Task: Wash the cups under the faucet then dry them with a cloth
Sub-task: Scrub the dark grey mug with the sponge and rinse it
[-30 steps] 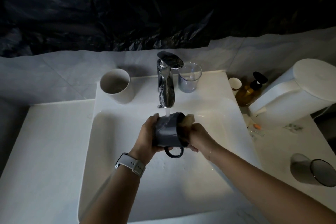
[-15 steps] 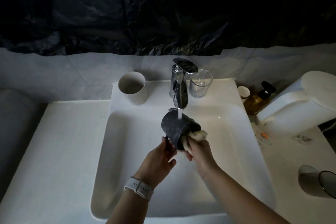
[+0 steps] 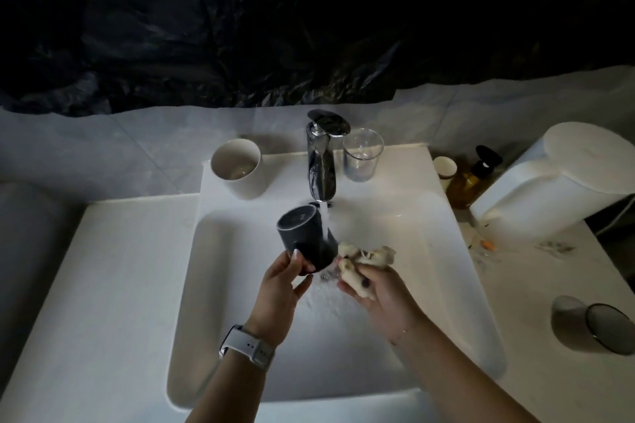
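My left hand (image 3: 283,280) grips a dark grey cup (image 3: 304,233) by its lower end, base tilted up and toward me, under the running water of the chrome faucet (image 3: 321,161). The stream hits the cup's right side. My right hand (image 3: 372,288) is closed on a wet, crumpled pale cloth (image 3: 366,254), just right of the cup and touching its lower edge. A white cup (image 3: 237,168) stands left of the faucet and a clear glass cup (image 3: 362,154) right of it, both on the back ledge of the white sink (image 3: 213,285).
A smoky glass (image 3: 594,326) lies on its side on the right counter. At the back right stand a white lidded appliance (image 3: 556,178), an amber pump bottle (image 3: 470,178) and a small paper cup (image 3: 445,168). Small items (image 3: 486,245) are scattered beside the sink.
The cup has been turned from lying sideways with its handle toward me to base-up. My right hand has drawn the cloth off the cup to its right side.
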`<state>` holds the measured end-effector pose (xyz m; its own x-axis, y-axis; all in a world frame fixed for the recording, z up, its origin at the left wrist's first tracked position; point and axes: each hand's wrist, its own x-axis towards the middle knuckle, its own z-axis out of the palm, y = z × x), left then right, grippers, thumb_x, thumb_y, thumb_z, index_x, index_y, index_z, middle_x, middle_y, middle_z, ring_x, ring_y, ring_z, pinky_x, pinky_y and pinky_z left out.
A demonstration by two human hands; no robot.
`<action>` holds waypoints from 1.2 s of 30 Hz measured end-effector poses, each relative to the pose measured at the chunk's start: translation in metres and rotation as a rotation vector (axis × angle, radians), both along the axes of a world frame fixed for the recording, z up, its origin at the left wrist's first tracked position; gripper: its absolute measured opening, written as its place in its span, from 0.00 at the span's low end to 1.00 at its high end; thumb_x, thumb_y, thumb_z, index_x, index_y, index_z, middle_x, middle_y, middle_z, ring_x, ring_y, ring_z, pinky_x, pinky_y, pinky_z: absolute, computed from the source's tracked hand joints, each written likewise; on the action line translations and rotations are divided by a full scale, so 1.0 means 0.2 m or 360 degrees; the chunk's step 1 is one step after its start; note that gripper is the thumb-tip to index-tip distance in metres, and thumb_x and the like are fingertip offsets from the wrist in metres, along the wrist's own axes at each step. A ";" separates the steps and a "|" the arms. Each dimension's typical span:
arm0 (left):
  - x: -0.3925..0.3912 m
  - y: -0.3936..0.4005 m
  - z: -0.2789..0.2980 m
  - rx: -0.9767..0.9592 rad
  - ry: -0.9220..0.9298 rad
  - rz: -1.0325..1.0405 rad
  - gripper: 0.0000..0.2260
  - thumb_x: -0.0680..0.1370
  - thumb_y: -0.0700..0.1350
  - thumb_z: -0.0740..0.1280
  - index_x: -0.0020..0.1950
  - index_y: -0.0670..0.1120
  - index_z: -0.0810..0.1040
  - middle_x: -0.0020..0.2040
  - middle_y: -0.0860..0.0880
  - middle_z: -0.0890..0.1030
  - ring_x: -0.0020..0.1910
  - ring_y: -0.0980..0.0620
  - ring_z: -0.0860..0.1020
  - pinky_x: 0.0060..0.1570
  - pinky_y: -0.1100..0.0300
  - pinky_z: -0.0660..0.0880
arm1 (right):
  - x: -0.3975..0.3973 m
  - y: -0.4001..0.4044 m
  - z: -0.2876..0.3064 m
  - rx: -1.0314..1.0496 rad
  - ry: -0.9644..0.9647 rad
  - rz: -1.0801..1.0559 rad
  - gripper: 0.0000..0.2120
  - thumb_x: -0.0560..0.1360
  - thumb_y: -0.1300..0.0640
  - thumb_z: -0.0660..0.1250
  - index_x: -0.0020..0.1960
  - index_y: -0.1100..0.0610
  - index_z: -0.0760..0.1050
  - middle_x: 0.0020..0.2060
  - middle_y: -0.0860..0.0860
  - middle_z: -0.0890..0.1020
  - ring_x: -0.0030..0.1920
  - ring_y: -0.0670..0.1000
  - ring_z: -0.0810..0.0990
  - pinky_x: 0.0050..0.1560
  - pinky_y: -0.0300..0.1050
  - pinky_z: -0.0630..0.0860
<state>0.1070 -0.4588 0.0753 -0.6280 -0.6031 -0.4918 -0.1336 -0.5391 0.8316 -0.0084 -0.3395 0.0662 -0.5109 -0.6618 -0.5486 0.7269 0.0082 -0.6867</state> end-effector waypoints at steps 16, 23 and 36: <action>-0.09 -0.03 0.05 -0.0680 -0.0137 -0.0365 0.15 0.84 0.39 0.57 0.37 0.43 0.67 0.31 0.50 0.67 0.31 0.56 0.66 0.34 0.66 0.65 | -0.14 -0.13 0.03 0.0240 0.1758 0.0162 0.18 0.78 0.48 0.59 0.64 0.52 0.74 0.60 0.43 0.76 0.61 0.40 0.73 0.59 0.33 0.71; -0.11 -0.11 0.06 -0.0823 -0.0234 -0.0298 0.17 0.82 0.37 0.61 0.34 0.50 0.71 0.25 0.57 0.73 0.27 0.61 0.71 0.31 0.72 0.66 | -0.31 -0.25 0.01 0.0193 0.2161 0.0359 0.14 0.72 0.66 0.70 0.57 0.59 0.81 0.51 0.47 0.82 0.52 0.43 0.79 0.54 0.35 0.74; -0.12 -0.07 -0.01 -0.0659 -0.0476 -0.0159 0.19 0.81 0.41 0.62 0.31 0.47 0.66 0.25 0.56 0.65 0.30 0.53 0.63 0.34 0.57 0.59 | -0.26 -0.23 -0.05 0.0341 0.2030 0.0320 0.08 0.73 0.61 0.71 0.50 0.58 0.84 0.46 0.54 0.86 0.46 0.52 0.84 0.51 0.49 0.79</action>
